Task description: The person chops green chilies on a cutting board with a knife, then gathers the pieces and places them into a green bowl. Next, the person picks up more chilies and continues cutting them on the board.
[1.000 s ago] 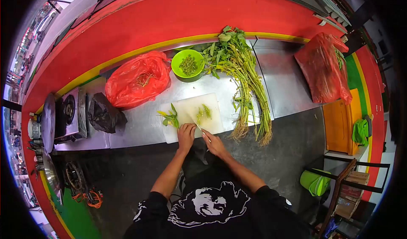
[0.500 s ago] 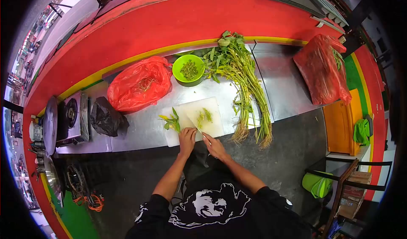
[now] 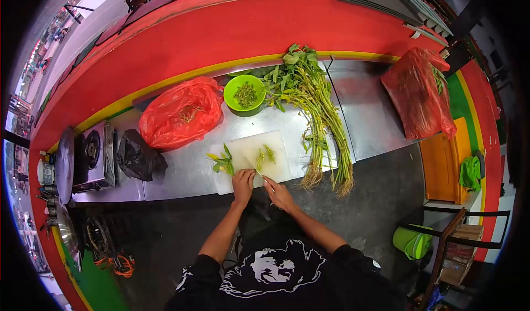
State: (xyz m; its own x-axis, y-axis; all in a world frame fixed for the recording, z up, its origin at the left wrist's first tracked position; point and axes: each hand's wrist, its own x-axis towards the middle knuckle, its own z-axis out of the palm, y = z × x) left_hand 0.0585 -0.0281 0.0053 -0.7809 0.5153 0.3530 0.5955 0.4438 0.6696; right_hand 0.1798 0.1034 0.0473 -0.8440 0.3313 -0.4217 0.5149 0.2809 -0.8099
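On the white cutting board (image 3: pixel 280 170), my left hand (image 3: pixel 243 185) is closed over the stem end of a small leafy sprig (image 3: pixel 223 162), whose leaves stick out to the left. My right hand (image 3: pixel 279 195) grips a knife (image 3: pixel 258 172), its blade slanting up and left beside my left fingertips. The fingers hide the spot where blade and stems meet. Chopped green pieces (image 3: pixel 269 154) lie on the board to the right of the blade. Behind the board stands a bright green bowl (image 3: pixel 230 99) holding cut greens.
A bundle of long rooted greens (image 3: pixel 326 123) lies right of the board. An open red plastic bag (image 3: pixel 157 129) and a black bag (image 3: pixel 138 155) sit to the left, near a stove (image 3: pixel 95 153). Another red bag (image 3: pixel 411 93) stands at the far right of the steel counter.
The view has shifted very slightly. Both hands stay at the same place on the board, and the knife blade has tilted a little beside the left fingers.
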